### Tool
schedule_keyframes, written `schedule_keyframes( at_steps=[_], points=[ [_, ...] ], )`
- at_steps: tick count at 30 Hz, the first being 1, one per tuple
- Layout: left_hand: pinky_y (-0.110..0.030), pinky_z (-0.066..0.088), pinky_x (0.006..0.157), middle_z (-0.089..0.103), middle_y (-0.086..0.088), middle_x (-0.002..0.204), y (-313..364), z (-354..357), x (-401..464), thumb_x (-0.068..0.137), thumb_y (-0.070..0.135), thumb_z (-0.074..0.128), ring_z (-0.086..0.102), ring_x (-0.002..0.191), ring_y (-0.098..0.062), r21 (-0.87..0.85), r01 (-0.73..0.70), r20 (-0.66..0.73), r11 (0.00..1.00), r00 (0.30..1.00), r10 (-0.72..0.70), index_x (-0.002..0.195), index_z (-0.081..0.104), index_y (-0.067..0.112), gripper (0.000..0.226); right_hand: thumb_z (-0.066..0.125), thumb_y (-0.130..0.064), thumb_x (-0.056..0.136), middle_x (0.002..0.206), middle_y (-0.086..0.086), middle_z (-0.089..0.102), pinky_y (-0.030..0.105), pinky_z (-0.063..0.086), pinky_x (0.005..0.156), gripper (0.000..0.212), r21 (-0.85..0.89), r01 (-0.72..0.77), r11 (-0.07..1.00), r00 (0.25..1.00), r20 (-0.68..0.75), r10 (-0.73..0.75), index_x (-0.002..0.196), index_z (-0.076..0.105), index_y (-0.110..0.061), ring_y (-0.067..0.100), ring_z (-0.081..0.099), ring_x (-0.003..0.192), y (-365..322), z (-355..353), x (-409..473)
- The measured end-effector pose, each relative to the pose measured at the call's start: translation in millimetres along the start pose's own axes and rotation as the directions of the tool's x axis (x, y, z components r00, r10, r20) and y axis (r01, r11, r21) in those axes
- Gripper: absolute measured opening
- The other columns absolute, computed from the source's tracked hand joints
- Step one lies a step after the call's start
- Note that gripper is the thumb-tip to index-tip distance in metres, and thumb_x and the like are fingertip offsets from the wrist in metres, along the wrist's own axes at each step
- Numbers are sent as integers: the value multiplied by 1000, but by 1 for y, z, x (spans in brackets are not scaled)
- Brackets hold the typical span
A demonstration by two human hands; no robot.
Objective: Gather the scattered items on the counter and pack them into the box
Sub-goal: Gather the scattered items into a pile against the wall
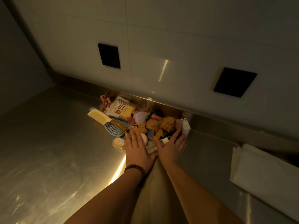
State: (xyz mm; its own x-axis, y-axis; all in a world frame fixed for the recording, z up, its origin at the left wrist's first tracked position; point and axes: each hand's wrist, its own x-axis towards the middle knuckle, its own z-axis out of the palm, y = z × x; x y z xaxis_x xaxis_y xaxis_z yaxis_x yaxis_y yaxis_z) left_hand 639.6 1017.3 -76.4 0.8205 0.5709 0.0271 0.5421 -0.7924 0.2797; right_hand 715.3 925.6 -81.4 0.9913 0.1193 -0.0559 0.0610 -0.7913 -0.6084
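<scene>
The steel table (53, 159) fills the lower view in dim, warm light, running back to a pale wall with two black panels, one (109, 55) above and left of the hands, the other (234, 82) above and right of them. Well to the right of the right hand, a folded white cloth (258, 172) lies at the table's edge.

Both arms reach forward to a heap of small items against the wall. The left hand (137, 149), with a dark bead bracelet (135, 169) at its wrist, lies flat with fingers straight and spread, its grip apart and clamped on nothing, resting on the near side of the heap. The right hand (172, 147) is likewise spread and straight-fingered, pressed against the heap just right of the left; its fingertips reach a white carton (186, 126).

Beyond the fingertips sits a fuzzy golden plush toy (160, 125). Left of and beyond the left hand lie a snack packet (122, 108) with printed characters, a blue oval brush (115, 127) and a yellow comb (101, 117) laid across it. A pink round object (140, 117) sits behind the left fingers, a red-and-white scrunchie (106, 101) farther back. Just left of the left hand is a small orange-labelled tub (119, 142). Whether a box holds the heap cannot be told.
</scene>
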Motion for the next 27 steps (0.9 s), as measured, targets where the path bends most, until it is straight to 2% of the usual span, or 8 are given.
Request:
schedule_keyframes(
  at_steps=[2,6,9,13,18,23,27],
  points=[
    [-44,-11,113,-17,-13,155,1,0,2,74,78,41,-25,138,-31,-25,6,5,1000,1000,-6,147,-10,7,114,29,-81,77,158,20,-13,44,-4,117,108,-25,-22,999,1000,4,22,150,-12,-13,33,-10,146,-1,1,1],
    [-40,-11,113,-19,-10,155,-5,-2,1,71,79,44,-29,136,-22,-93,-40,20,995,999,42,147,-12,10,117,35,-76,81,158,19,-13,42,-3,117,106,-1,-18,1000,999,26,18,150,-12,-11,32,-11,146,-2,-2,-2],
    [-40,-8,114,-20,-7,155,-9,-6,-4,71,79,41,-25,138,-21,-125,-70,27,990,997,74,147,-14,12,115,36,-76,80,159,16,-13,45,4,119,106,35,5,999,998,61,-7,150,-11,-13,30,-11,146,-4,-8,-10],
    [-42,-6,115,-17,-5,156,-7,-17,-15,77,75,38,-18,142,-20,-122,-85,45,989,995,91,147,-13,15,106,38,-75,81,160,11,-14,46,9,120,103,70,58,996,991,113,-65,151,-10,-18,26,-12,146,-3,-18,-26],
    [-43,-3,116,-8,-2,157,-8,-36,-34,82,72,33,-12,143,-17,-129,-142,23,981,989,146,149,-4,17,94,39,-66,89,161,3,-13,44,11,119,88,99,175,980,973,137,-188,153,-3,-23,24,-11,147,2,-41,-50],
    [-42,3,116,9,-3,158,-13,-54,-59,88,64,34,0,144,-19,-124,-183,-13,975,983,183,149,9,16,81,42,-54,95,161,3,3,40,13,117,72,51,306,951,947,82,-310,152,11,-25,23,0,147,13,-67,-87],
    [-45,9,116,16,-3,157,-20,-66,-82,89,60,35,7,144,-22,-117,-242,0,963,970,244,149,11,18,77,42,-50,96,158,3,19,36,17,115,64,-29,342,939,939,41,-341,150,21,-24,21,9,146,18,-83,-118]
  ],
)
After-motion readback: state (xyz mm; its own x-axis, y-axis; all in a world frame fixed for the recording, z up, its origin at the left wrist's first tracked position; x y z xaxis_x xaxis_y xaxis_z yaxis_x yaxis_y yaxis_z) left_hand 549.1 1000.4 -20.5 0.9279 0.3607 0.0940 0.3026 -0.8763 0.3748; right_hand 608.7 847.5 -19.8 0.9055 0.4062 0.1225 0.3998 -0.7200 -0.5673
